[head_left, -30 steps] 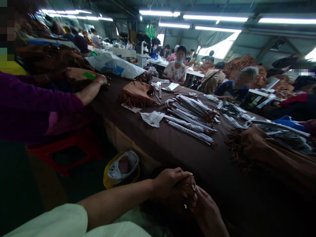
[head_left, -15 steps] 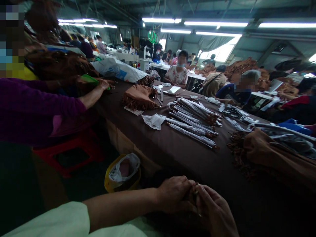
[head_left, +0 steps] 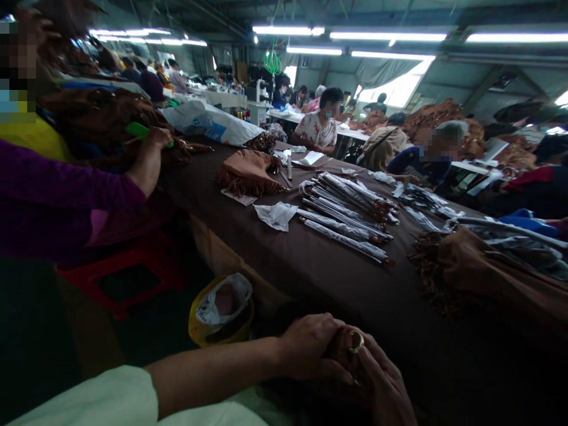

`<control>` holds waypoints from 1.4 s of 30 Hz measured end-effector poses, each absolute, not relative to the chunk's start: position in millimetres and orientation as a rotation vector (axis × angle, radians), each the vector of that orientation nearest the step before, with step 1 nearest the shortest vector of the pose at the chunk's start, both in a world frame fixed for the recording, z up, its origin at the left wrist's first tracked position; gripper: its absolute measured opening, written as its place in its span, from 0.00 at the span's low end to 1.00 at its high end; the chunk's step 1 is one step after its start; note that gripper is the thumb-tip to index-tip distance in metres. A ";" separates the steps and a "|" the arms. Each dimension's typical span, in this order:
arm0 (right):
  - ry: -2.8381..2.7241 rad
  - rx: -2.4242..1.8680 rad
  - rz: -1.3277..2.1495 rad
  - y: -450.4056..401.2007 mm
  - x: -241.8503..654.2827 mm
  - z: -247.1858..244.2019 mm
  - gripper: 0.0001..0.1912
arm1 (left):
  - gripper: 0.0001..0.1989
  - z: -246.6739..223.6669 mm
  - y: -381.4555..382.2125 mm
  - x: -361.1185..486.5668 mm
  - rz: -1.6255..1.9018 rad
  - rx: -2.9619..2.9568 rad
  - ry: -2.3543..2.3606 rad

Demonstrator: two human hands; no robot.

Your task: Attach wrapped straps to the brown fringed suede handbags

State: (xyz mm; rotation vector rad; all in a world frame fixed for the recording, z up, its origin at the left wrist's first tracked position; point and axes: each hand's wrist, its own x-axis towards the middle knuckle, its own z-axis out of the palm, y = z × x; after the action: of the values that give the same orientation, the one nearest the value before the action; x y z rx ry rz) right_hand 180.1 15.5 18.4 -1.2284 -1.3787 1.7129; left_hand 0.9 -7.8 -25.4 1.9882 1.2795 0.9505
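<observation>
At the near edge of the table, my left hand [head_left: 308, 348] is closed around a dark brown leather-like piece [head_left: 341, 343]. My right hand [head_left: 385, 374] grips the same piece from the other side, its thumb close under a gold-coloured metal ring [head_left: 355, 341]. A second bit of shiny metal shows lower down between the hands. Most of the brown piece is hidden by my fingers and by shadow, so its full shape cannot be made out.
Straps wrapped in white paper [head_left: 344, 239] lie on the brown-covered table [head_left: 248, 231], beside a fringed brown bag [head_left: 251, 171]. More brown fringed material [head_left: 483, 266] is at right. A yellow bucket [head_left: 193, 322] stands below. At left, a co-worker's hand [head_left: 153, 145] holds something green.
The gold-coloured ring has come into clear view between my hands, and my right hand has shifted slightly left. The co-worker's hand with the green thing has moved left and up.
</observation>
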 end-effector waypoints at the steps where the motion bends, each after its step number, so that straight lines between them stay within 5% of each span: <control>1: -1.319 -1.220 1.771 15.1 179.8 18.1 0.25 | 0.35 -25.8 -8.1 0.7 0.939 1.995 1.272; 14: -0.865 -1.131 2.022 2.4 171.7 18.7 0.22 | 0.35 -26.4 -11.9 1.5 0.855 2.050 1.275; 29: -1.193 -1.356 1.901 11.7 181.9 18.9 0.20 | 0.28 -2.4 -14.2 -4.1 0.866 1.849 1.354; 38: -1.017 -1.319 2.094 6.7 179.6 31.1 0.17 | 0.43 -23.3 -15.6 -3.3 0.872 2.088 1.163; 42: -1.198 -1.279 1.922 3.0 181.8 16.6 0.17 | 0.34 -26.6 -14.1 -3.0 0.857 2.065 1.210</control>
State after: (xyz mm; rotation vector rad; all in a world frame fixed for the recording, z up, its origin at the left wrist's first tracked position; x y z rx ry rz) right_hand 181.8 3.0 16.6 -1.2788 -1.1985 1.9219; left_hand -3.0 -14.1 -26.6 2.0649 1.2101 0.8566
